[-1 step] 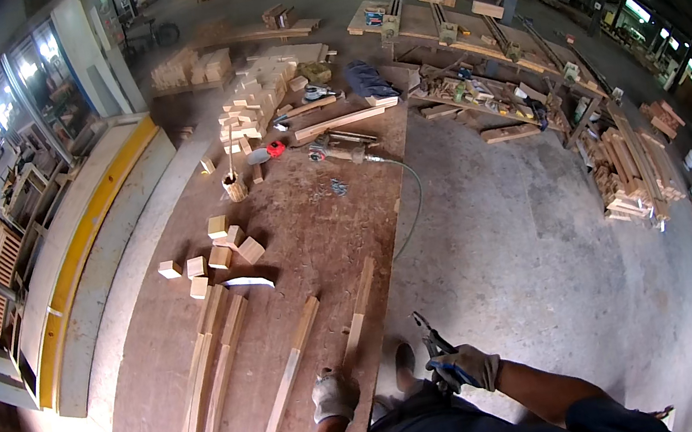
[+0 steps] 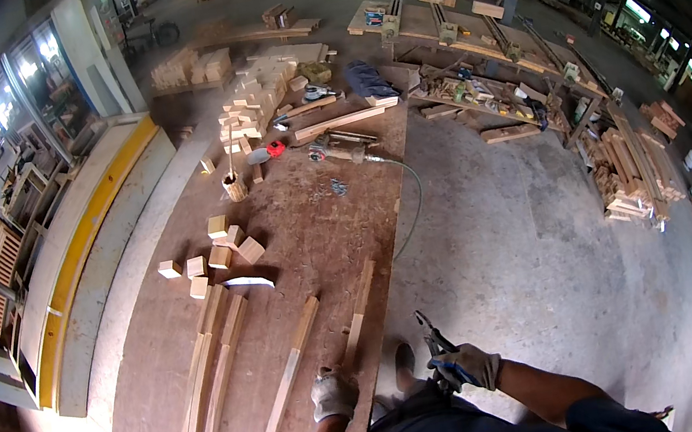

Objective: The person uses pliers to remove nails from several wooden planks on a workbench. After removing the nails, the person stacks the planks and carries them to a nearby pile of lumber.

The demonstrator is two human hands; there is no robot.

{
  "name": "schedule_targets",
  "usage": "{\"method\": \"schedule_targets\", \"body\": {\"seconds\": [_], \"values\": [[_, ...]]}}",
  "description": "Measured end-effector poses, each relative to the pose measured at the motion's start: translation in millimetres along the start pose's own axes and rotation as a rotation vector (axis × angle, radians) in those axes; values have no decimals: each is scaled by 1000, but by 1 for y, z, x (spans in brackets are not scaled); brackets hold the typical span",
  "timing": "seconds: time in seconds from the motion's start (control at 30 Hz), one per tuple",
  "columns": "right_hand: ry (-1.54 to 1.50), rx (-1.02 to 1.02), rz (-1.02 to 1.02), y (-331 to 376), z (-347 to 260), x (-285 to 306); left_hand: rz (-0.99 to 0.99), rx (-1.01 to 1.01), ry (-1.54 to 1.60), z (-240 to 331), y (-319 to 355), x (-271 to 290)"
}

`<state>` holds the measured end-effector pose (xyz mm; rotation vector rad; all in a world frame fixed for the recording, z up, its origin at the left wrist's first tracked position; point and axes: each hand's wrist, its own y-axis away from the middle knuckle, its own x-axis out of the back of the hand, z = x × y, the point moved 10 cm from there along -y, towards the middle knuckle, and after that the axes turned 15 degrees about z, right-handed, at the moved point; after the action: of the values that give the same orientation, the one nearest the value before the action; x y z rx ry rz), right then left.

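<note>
My left hand [image 2: 335,395], in a pale work glove, is closed round the near end of a wooden strip [image 2: 361,310] along the table's right edge. In my gloved right hand [image 2: 472,367] is a pair of pliers [image 2: 436,340] with dark jaws and blue on the handles. The pliers are held beyond the table edge, above the floor, jaws pointing away from me. Left of my left hand lies another long strip [image 2: 289,379]. Two more strips [image 2: 214,366] run side by side farther left. My fingers partly hide the pliers' handles.
Several wood blocks [image 2: 220,255] and a white curved piece [image 2: 249,282] lie beyond the strips. Farther along the brown table [image 2: 293,225] are a wooden cup [image 2: 234,185], a red-and-grey tool [image 2: 268,151], an air tool [image 2: 340,153] with a hose [image 2: 420,194], and stacked blocks [image 2: 254,103].
</note>
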<state>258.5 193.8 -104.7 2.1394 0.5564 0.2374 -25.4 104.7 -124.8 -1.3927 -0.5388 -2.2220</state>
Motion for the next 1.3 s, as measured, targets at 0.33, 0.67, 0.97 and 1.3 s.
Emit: {"method": "schedule_targets", "body": {"seconds": [0.33, 0.67, 0.97, 1.3], "values": [[130, -12, 225, -44, 44, 44, 161, -59, 32, -78, 120, 20], [219, -113, 288, -58, 109, 62, -15, 21, -79, -158, 219, 42], [371, 11, 292, -67, 102, 52, 72, -55, -7, -81, 112, 11], [403, 27, 274, -39, 70, 34, 66, -38, 35, -2, 14, 34]]}}
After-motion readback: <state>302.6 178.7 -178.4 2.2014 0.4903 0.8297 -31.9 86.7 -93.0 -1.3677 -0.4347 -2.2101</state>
